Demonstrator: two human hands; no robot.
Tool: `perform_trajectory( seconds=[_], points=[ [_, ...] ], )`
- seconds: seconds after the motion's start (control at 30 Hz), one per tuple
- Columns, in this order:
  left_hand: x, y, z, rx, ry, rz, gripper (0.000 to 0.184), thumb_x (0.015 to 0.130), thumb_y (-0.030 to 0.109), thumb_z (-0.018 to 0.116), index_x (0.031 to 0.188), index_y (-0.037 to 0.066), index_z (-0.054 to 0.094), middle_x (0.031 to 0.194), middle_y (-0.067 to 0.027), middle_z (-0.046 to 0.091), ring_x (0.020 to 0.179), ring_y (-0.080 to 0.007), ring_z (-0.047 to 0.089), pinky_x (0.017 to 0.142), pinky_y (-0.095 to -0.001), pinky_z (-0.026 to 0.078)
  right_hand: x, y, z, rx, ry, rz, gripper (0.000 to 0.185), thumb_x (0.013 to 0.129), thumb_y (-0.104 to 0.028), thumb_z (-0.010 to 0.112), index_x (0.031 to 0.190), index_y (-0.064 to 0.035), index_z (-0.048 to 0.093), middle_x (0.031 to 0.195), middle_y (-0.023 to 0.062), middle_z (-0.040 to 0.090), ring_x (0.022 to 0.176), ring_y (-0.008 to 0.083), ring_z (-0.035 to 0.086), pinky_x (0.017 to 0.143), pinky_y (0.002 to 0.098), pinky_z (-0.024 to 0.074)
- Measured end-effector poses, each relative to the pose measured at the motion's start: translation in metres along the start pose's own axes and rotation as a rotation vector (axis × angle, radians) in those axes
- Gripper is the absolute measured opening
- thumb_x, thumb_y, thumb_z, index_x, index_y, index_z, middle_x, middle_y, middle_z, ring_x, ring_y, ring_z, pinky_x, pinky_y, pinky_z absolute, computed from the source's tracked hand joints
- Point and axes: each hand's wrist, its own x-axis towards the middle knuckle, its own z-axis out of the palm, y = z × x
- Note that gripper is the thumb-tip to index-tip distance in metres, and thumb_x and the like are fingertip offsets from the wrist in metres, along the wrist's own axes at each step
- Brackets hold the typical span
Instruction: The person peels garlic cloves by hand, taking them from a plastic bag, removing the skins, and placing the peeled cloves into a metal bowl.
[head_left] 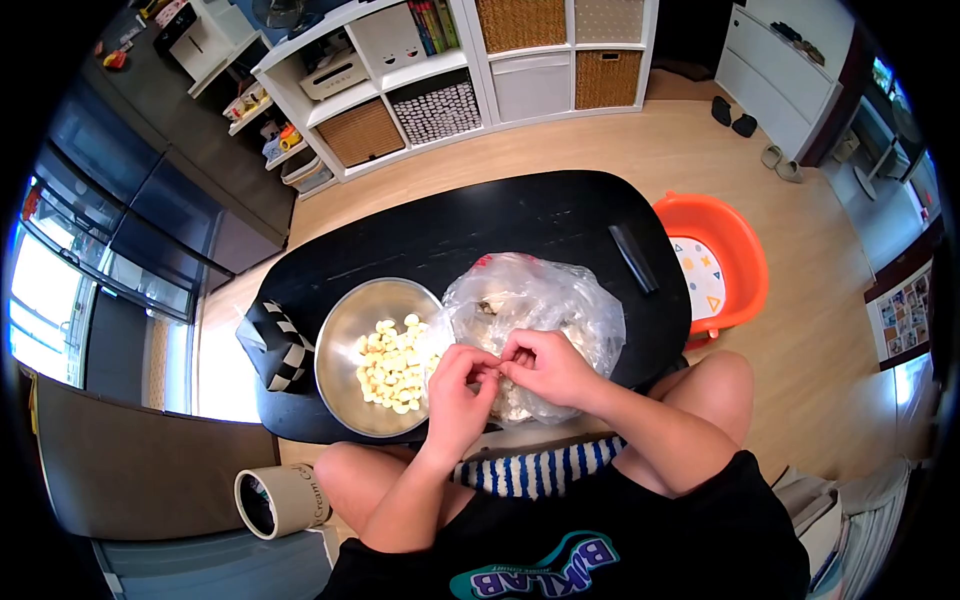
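At a black table [450, 225], a seated person's left hand [464, 388] and right hand [548, 366] are meeting at the fingertips over a clear plastic bag [585, 300]; whether they are pinching anything (the spot is too small to make out) I cannot tell. Just left of the bag, a metal bowl [345, 330] is holding pale yellow, clove-like pieces [390, 367].

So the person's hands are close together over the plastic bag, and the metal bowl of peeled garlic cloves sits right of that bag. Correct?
Not quite: the head view shows the metal bowl of peeled garlic cloves left of the plastic bag, not right. The left hand and right hand are indeed close together over the bag.
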Motion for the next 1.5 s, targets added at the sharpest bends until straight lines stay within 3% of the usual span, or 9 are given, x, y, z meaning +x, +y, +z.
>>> perform_trajectory(
  seconds=[0.3, 0.5, 0.77, 0.9, 0.93, 1.5],
  points=[
    [0.000, -0.001, 0.002, -0.046, 0.004, -0.034, 0.011, 0.086, -0.005, 0.071, 0.095, -0.003, 0.065, 0.094, -0.0083, 0.062, 0.076, -0.0123, 0.064, 0.069, -0.0238, 0.054, 0.001, 0.003, -0.001, 0.005, 0.026, -0.004, 0.008, 0.084, -0.005, 0.068, 0.085, 0.0011, 0.064, 0.070, 0.0093, 0.066, 0.063, 0.0129, 0.063, 0.060, 0.0286, 0.0498],
    [-0.002, -0.007, 0.002, -0.155, 0.012, -0.191, 0.010, 0.088, -0.004, 0.071, 0.095, -0.004, 0.064, 0.090, -0.0075, 0.064, 0.072, -0.0090, 0.062, 0.066, -0.0219, 0.052, 0.001, 0.006, -0.001, 0.091, -0.004, 0.026, 0.007, 0.087, -0.005, 0.066, 0.086, 0.0019, 0.065, 0.072, 0.0080, 0.067, 0.067, 0.0101, 0.062, 0.061, 0.0270, 0.0498],
    [-0.003, -0.015, 0.001, -0.261, 0.002, -0.279, 0.008, 0.088, -0.003, 0.068, 0.094, -0.003, 0.063, 0.074, -0.0012, 0.064, 0.064, -0.0025, 0.055, 0.059, -0.0180, 0.046, 0.002, 0.003, 0.000, 0.074, -0.029, 0.117, 0.007, 0.088, -0.004, 0.067, 0.089, 0.0025, 0.066, 0.076, 0.0092, 0.068, 0.070, 0.0117, 0.065, 0.065, 0.0268, 0.0519],
    [-0.002, -0.013, 0.001, -0.329, -0.006, -0.307, 0.009, 0.088, -0.004, 0.065, 0.097, -0.004, 0.063, 0.075, -0.0012, 0.064, 0.066, -0.0017, 0.057, 0.060, -0.0174, 0.046, 0.004, 0.002, -0.001, 0.148, -0.054, 0.167, 0.005, 0.092, -0.001, 0.064, 0.094, 0.0027, 0.065, 0.083, 0.0059, 0.068, 0.077, 0.0102, 0.066, 0.071, 0.0248, 0.0540],
    [-0.002, -0.012, -0.003, -0.289, -0.070, -0.346, 0.012, 0.092, -0.003, 0.061, 0.103, -0.003, 0.063, 0.082, -0.0022, 0.064, 0.075, -0.0062, 0.059, 0.070, -0.0204, 0.048, 0.004, 0.004, -0.001, 0.194, -0.038, 0.158, 0.005, 0.092, -0.001, 0.063, 0.093, 0.0029, 0.065, 0.082, 0.0064, 0.068, 0.075, 0.0111, 0.066, 0.070, 0.0254, 0.0539],
    [-0.001, -0.005, -0.001, -0.500, -0.028, -0.355, 0.026, 0.093, -0.002, 0.060, 0.119, -0.002, 0.057, 0.097, -0.0057, 0.062, 0.083, -0.0103, 0.064, 0.076, -0.0229, 0.051, 0.002, 0.003, 0.001, 0.223, 0.091, 0.037, 0.008, 0.093, -0.005, 0.065, 0.095, 0.0023, 0.066, 0.082, 0.0053, 0.068, 0.075, 0.0105, 0.064, 0.070, 0.0247, 0.0515]
  ],
)
